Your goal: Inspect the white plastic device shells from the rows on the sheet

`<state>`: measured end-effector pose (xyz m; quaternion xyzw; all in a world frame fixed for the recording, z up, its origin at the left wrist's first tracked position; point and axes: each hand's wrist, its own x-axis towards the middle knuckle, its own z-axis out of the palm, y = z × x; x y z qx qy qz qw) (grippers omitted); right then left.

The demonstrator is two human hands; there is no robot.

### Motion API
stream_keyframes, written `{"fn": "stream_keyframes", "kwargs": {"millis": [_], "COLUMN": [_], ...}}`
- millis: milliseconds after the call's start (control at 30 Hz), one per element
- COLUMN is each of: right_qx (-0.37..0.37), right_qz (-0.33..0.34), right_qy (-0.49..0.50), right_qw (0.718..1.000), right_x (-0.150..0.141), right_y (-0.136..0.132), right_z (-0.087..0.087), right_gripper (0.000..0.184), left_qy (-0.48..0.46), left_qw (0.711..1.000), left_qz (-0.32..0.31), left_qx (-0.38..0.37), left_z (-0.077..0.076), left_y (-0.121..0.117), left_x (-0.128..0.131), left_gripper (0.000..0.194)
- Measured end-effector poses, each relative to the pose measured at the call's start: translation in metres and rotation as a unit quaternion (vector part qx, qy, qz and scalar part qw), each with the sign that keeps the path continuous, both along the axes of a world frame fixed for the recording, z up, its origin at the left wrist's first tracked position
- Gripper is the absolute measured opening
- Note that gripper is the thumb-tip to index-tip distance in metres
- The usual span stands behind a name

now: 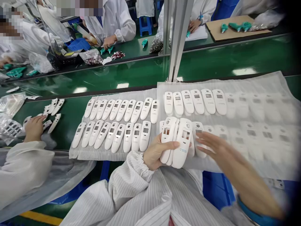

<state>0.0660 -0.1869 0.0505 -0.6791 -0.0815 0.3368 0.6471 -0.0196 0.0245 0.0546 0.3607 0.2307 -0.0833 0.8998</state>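
- Left hand (pixel 152 153) grips fanned covers (pixel 181 154), perhaps keeping them separable.
- Right hand (pixel 218 147) spread, blurred, seemingly empty.
- Other covers rest on sheets (pixel 101 154), probably against scratches.

One camera, worn on the head, looks forward and steeply down over the wearer's striped smock (pixel 145 204), facing the metal post (pixel 178 44) across the green desk (pixel 64 131). The handled white thermometer-like casings (pixel 180 155) lie close to the lens, on the near side of the post; the co-workers' desk (pixel 131 50) shows farther off, on both sides of the post. The view is wide, and darkness cuts into it well right of the post.
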Motion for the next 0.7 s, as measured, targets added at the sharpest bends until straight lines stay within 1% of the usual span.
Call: {"fn": "stream_keyframes", "kwargs": {"millis": [33, 100, 167, 233, 333, 433, 533, 700], "right_qx": [0.027, 0.071, 0.084, 0.076, 0.068, 0.054, 0.04, 0.035], "right_qz": [0.047, 0.094, 0.087, 0.056, 0.016, -0.011, -0.034, -0.046], "right_qy": [0.038, 0.097, 0.127, 0.133, 0.145, 0.165, 0.164, 0.146], "right_qw": [0.998, 0.988, 0.984, 0.987, 0.987, 0.985, 0.985, 0.988], "right_x": [0.001, 0.001, 0.0, 0.0, 0.0, 0.004, 0.009, 0.016], "right_y": [0.022, 0.061, 0.087, 0.098, 0.101, 0.097, 0.091, 0.082], "right_z": [-0.002, -0.004, -0.007, -0.01, -0.014, -0.016, -0.016, -0.015], "right_gripper": [0.044, 0.047, 0.045, 0.041, 0.037, 0.037, 0.034, 0.027], "left_qy": [0.016, 0.038, 0.04, 0.045, 0.055, 0.055, 0.079, 0.086], "left_qw": [1.0, 0.998, 0.996, 0.995, 0.993, 0.993, 0.991, 0.989], "left_qz": [0.017, 0.048, 0.068, 0.085, 0.096, 0.093, 0.1, 0.113], "left_qx": [0.005, 0.018, 0.027, 0.032, 0.035, 0.043, 0.051, 0.046], "left_z": [0.001, 0.004, 0.006, 0.007, 0.004, 0.0, -0.004, -0.006], "left_y": [0.001, 0.005, 0.009, 0.013, 0.017, 0.02, 0.024, 0.036], "left_x": [0.0, -0.001, -0.002, -0.002, 0.0, 0.002, 0.004, 0.004], "left_gripper": [0.042, 0.041, 0.04, 0.041, 0.041, 0.039, 0.038, 0.036]}}
